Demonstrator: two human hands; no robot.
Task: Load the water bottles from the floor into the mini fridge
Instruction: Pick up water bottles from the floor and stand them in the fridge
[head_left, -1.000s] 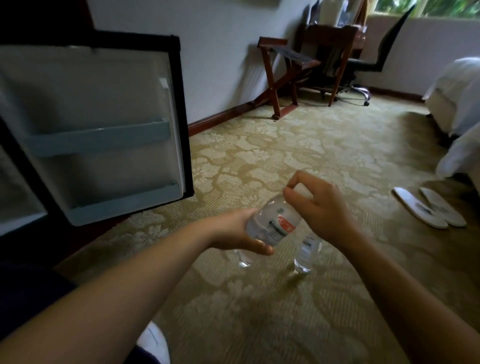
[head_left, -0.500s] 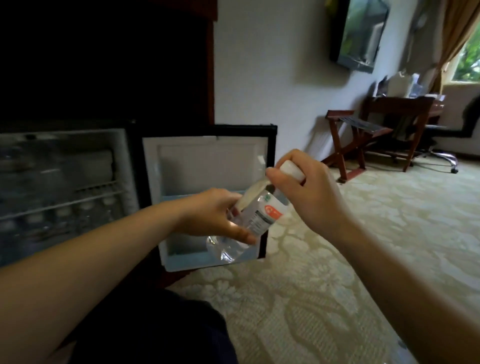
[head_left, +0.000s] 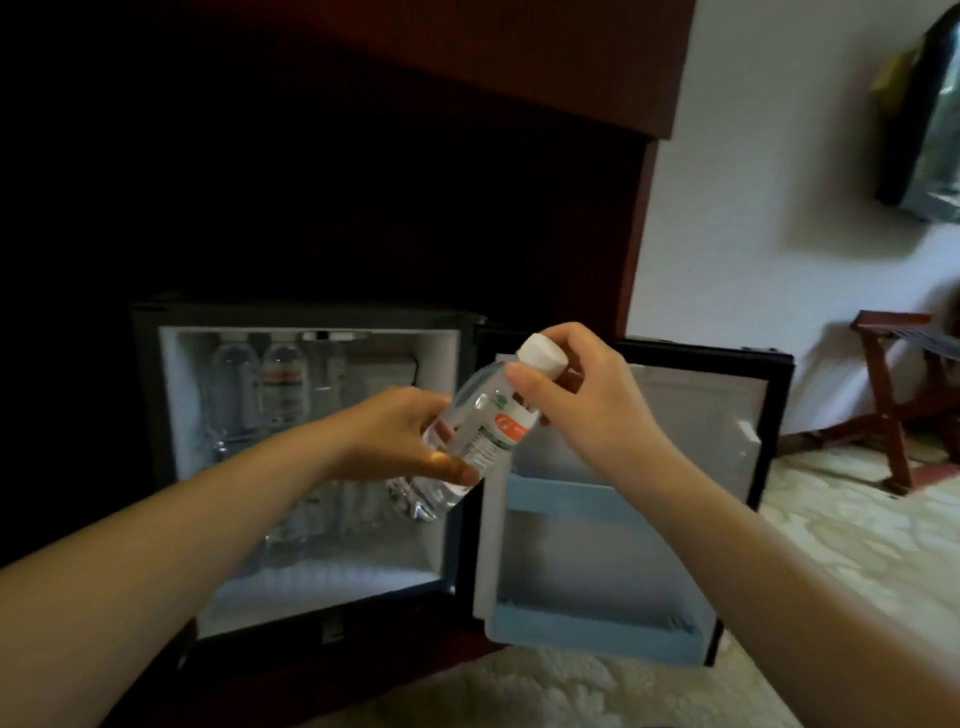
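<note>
While I've got this water bottle (head_left: 483, 436) held up right in front of the mini fridge (head_left: 311, 317), a few notes on how it handles. It's tilted, white cap (head_left: 543, 354) up toward the fridge's open door (head_left: 675, 395), base down toward the cavity. I have the left hand (head_left: 395, 434) wrapped round the lower half of the body and the right hand (head_left: 587, 400) pinching the neck just under the cap, so both are gripping it. It looks full and sealed, so I'd guess a bit of heft for its size, but the clear walls look thin and will probably give if squeezed hard. Might be slick too, can't tell if it's wet. Best hold imo is the labelled middle or the stiffer neck and shoulder, not the soft belly. Inside the fridge a couple of bottles (head_left: 280, 384) already stand at the upper back left. There's more lower down, but it's too blurry to call. The pale blue shelf (head_left: 587, 499) on the door, just right of the cavity, is another spot it could go
</note>
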